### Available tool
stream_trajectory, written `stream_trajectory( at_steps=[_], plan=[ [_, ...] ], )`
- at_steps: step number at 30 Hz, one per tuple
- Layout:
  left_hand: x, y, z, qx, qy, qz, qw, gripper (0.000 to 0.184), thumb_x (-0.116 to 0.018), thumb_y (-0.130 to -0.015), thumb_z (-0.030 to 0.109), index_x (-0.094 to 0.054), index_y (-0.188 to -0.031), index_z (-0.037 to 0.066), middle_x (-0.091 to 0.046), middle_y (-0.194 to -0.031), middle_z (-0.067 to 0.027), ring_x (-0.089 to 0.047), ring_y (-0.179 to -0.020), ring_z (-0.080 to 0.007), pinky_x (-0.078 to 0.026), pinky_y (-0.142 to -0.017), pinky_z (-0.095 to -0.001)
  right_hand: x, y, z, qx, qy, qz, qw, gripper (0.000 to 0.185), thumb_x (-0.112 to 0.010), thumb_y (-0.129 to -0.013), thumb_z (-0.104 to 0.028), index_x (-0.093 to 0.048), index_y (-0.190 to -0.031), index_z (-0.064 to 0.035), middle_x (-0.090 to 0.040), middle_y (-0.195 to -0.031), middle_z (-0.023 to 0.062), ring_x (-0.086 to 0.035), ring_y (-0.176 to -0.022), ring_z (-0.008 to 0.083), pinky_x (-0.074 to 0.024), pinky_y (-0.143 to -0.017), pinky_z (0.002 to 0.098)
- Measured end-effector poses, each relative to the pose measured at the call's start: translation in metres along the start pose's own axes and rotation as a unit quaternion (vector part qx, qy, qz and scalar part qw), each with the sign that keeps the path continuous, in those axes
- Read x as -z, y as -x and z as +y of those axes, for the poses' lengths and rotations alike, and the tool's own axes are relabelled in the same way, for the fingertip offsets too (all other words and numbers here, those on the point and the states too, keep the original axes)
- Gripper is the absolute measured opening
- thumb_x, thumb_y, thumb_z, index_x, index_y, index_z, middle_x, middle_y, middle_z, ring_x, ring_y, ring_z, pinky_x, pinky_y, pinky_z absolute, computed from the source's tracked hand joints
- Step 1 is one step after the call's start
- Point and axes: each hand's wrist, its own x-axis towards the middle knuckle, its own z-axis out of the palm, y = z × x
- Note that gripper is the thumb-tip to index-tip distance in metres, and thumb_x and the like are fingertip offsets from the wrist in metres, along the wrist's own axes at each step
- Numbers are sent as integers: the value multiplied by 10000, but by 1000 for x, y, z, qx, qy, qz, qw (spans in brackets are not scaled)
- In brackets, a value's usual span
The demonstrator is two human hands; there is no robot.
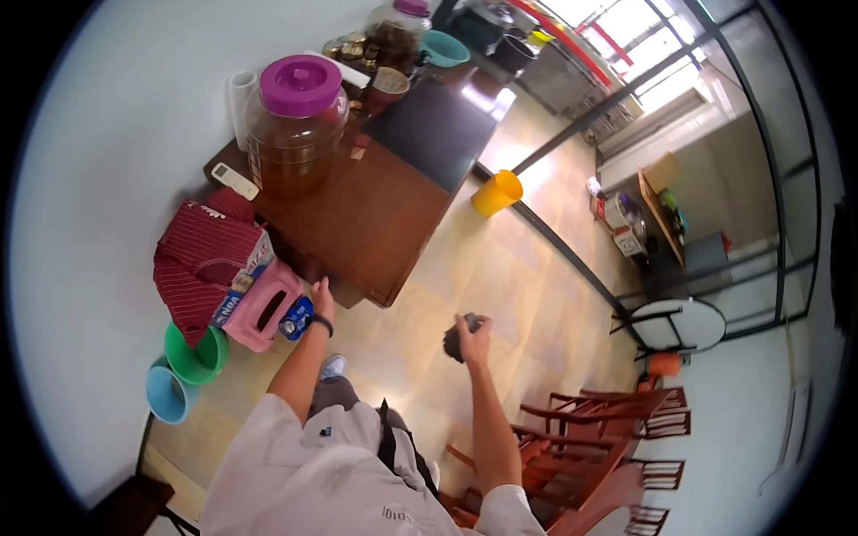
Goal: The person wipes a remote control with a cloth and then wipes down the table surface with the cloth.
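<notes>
Brown tabletop (362,223), far left | dark cloth (453,344) pinched by right hand (476,334) | blue can (295,320) just left of left hand (323,300), the nearer; axis slanted far-right, grip cannot be told

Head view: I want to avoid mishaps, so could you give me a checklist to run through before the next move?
1. Dark item held by the right hand: ok, between its fingers.
2. Left hand free: cannot tell; it is beside the blue item, contact unclear.
3. Large jar upright on the table: ok.
4. Purple lid on that jar: ok.
5. White remote well in from the table's edge: not ok, it lies near it.
</notes>
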Motion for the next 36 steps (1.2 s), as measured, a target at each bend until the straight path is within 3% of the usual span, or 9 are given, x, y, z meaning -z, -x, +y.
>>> stream_trajectory(
  at_steps=[2,4,7,9,11,13,16,25,36],
  plan=[
    [-51,-3,19,50,21,69,996,477,-468,-880,467,-542,-1035,21,-553,-872,-95,-543,-793,-238,-456,-654,-375,-24,-25,-35,-14,39,-44,998,515,-697,-774,-374,-470,-1032,9,-622,-867,229,-627,-814,326,-482,-752,394],
    [-73,-17,29,134,-107,271,947,585,-361,-905,478,-515,-1185,-12,-567,-1141,-217,-547,-1016,-392,-439,-870,-464,-56,-60,-55,23,41,-77,996,435,-658,-812,-372,-504,-993,-7,-619,-880,231,-619,-806,350,-477,-731,406],
    [-72,-45,9,167,-120,309,929,628,-280,-918,472,-487,-1239,-26,-489,-1259,-277,-474,-1132,-458,-361,-982,-510,-110,-109,-81,120,74,-111,984,361,-628,-843,-363,-537,-941,-28,-609,-888,192,-602,-812,355,-469,-711,414],
    [-87,-39,25,198,-71,366,907,627,-265,-924,459,-504,-1218,-41,-499,-1253,-274,-487,-1129,-436,-378,-977,-472,-146,-136,-103,226,99,-117,962,303,-603,-863,-353,-559,-900,-55,-571,-877,140,-569,-814,356,-457,-692,429],
    [-92,-35,24,102,71,416,901,620,-272,-925,442,-505,-1215,-54,-507,-1248,-270,-492,-1131,-423,-390,-972,-434,-194,-153,-97,285,94,-157,941,291,-605,-862,-342,-556,-902,-58,-555,-865,140,-560,-806,358,-455,-684,436],
    [-90,-39,14,105,67,479,869,607,-286,-925,422,-524,-1187,-71,-532,-1215,-274,-507,-1112,-421,-403,-954,-412,-235,-166,-86,334,76,-184,922,243,-636,-833,-301,-558,-861,-73,-535,-826,125,-551,-778,338,-452,-646,432],
    [-82,-37,5,109,-90,491,860,615,-288,-923,430,-544,-1169,-72,-552,-1172,-280,-511,-1098,-439,-404,-947,-419,-273,-218,-98,559,82,-172,807,209,-687,-763,-247,-538,-735,-103,-501,-779,109,-534,-738,292,-424,-569,387],
    [-97,-17,28,138,-157,550,808,585,-270,-932,415,-582,-1112,-46,-587,-1093,-275,-545,-996,-447,-434,-867,-452,-388,-401,-190,553,73,-144,818,174,-639,-814,-217,-538,-776,-80,-536,-794,89,-543,-754,297,-448,-609,406],
    [-105,-20,45,132,-211,549,798,490,-282,-917,393,-583,-830,17,-602,-850,-258,-543,-783,-460,-412,-694,-521,-393,-363,-189,505,139,-53,850,182,-569,-868,-225,-532,-786,-67,-559,-779,107,-549,-757,316,-448,-634,427]
  ],
)
